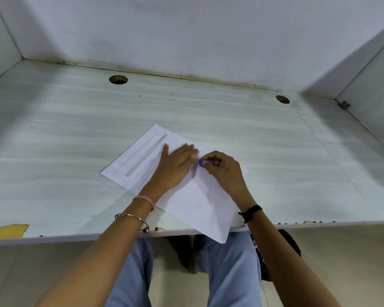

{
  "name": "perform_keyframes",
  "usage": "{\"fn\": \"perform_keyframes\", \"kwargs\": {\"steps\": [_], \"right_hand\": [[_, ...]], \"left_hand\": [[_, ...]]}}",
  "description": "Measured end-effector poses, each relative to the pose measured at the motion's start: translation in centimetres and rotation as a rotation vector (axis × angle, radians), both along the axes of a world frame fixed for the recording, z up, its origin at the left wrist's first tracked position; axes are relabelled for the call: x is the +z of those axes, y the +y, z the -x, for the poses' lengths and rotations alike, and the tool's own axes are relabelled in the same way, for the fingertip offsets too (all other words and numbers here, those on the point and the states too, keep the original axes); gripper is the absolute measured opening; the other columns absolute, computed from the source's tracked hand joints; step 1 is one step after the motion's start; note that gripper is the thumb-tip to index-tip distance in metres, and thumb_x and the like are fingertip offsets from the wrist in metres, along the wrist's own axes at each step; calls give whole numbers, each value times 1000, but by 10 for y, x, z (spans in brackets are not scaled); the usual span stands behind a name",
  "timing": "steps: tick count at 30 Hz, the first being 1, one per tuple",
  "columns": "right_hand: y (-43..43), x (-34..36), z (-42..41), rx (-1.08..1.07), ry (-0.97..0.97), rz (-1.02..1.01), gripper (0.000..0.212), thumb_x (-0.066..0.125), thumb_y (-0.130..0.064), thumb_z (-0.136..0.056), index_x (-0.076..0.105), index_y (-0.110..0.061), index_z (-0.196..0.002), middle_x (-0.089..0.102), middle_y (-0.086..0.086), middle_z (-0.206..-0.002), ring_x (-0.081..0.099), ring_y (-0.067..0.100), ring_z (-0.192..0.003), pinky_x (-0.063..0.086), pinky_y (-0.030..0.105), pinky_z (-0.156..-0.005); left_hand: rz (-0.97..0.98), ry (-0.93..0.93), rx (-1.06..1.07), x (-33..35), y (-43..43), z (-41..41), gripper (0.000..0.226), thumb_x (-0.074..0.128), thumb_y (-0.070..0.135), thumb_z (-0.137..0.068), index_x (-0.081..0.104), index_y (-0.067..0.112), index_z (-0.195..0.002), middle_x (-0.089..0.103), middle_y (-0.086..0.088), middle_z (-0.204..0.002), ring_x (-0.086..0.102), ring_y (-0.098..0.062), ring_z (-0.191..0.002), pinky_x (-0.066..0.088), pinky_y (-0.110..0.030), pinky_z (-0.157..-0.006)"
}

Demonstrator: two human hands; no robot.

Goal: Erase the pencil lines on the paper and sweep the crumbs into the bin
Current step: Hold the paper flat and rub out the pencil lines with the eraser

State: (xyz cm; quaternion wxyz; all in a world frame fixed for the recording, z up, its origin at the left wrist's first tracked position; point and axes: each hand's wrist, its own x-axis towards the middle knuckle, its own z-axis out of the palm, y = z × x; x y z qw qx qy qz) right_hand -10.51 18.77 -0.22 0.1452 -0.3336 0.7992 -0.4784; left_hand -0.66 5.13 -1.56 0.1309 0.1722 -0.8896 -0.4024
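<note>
Pale grained desk [75, 129], 2 round holes [118, 79] near its back. Bears 1 pencilled sheet of paper [200, 202], askew, 1 corner overhanging front edge.

Thin white paper [200, 202], matt and smooth, greyed where graphite smears it. Underneath, a pale desk top [75, 134] with printed wood grain: looks like laminate, dull with a faint sheen, grimy along the back edge. Small purple eraser [201, 162], matt and rubbery-looking. Slim gold-toned metal bangle [131, 216], shiny, catching light. Soft pink band [144, 198], matt, material hard to tell. Black thread band [252, 210], cloth-like. Light blue denim [231, 273] below, woven and matt. Dull grey metal bracket [343, 105] in the corner.
</note>
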Motion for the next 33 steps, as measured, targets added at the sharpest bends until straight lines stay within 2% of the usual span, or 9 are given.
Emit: {"fn": "perform_keyframes", "kwargs": {"steps": [1, 4, 8, 13, 18, 23, 27, 29, 33], "right_hand": [[0, -2, 0, -15, -8, 24, 8, 64, -9, -88, 71, -13, -89, 71, 1, -91, 64, 16, -82, 49, 22, -75], [0, -2, 6, -68, 18, 21, 8, 62, -9, -87, 69, -12, -89, 70, 2, -94, 61, 9, -83, 43, 8, -71], [0, 1, 9, -61, 34, 2, 9, 63, -9, -86, 70, -14, -88, 70, 2, -96, 63, 13, -86, 45, 11, -72], [2, 11, -22, 69, -26, 9, 12, 70, -8, -82, 72, -20, -84, 70, -1, -93, 64, 13, -84, 49, 21, -78], [7, 0, -54, 263, 47, 3, 19, 70, -5, -79, 72, -20, -90, 69, -4, -92, 63, 18, -83, 52, 29, -76], [1, 6, -58, 252, 95, -5, 14, 72, -6, -77, 72, -16, -86, 67, -2, -83, 55, 15, -67, 46, 20, -64], [7, 2, -66, 350, 139, -20, 13, 74, -10, -72, 73, -17, -83, 67, -7, -80, 53, 14, -70, 43, 25, -66], [5, 2, -62, 306, 132, -5, 13, 75, -7, -72, 74, -15, -83, 67, -2, -79, 52, 14, -69, 42, 23, -64], [1, 5, -63, 294, 179, -9, 12, 75, -5, -71, 74, -13, -81, 64, -8, -75, 50, 4, -68, 35, 9, -63]], "left_hand": [[-7, 24, 16, 0, -2, -3, 37, 33, 24, -105, 50, 21, -138, 41, 5, -150, 26, -8, -144, -16, -41, -115], [292, -28, 73, -3, -6, -19, 37, 40, 29, -103, 52, 24, -137, 42, 8, -149, 29, -7, -142, -14, -51, -114], [452, -162, 86, -7, -7, -37, 43, 31, 34, -104, 36, 34, -147, 22, 8, -159, 11, -7, -148, -11, -58, -113], [486, -285, 69, -9, -10, -38, 47, 15, 45, -104, 12, 46, -151, 1, 11, -162, -5, -8, -149, -10, -60, -113], [505, -319, 57, -11, -12, -36, 48, 12, 45, -104, 6, 46, -151, -5, 11, -162, -8, -7, -148, -11, -59, -112], [490, -304, 41, -11, -17, -37, 48, 11, 48, -102, 5, 48, -151, -4, 13, -162, -6, -6, -148, -9, -57, -114], [518, -285, 42, -13, -16, -38, 49, 10, 48, -103, 3, 47, -151, -4, 13, -162, -6, -7, -148, -7, -58, -115], [518, -287, 40, -14, -17, -38, 49, 11, 49, -103, 3, 47, -151, -5, 13, -162, -6, -7, -148, -8, -59, -115], [545, -281, 38, -15, -17, -38, 49, 10, 48, -103, 2, 47, -151, -5, 12, -162, -6, -7, -148, -7, -60, -114]]}}
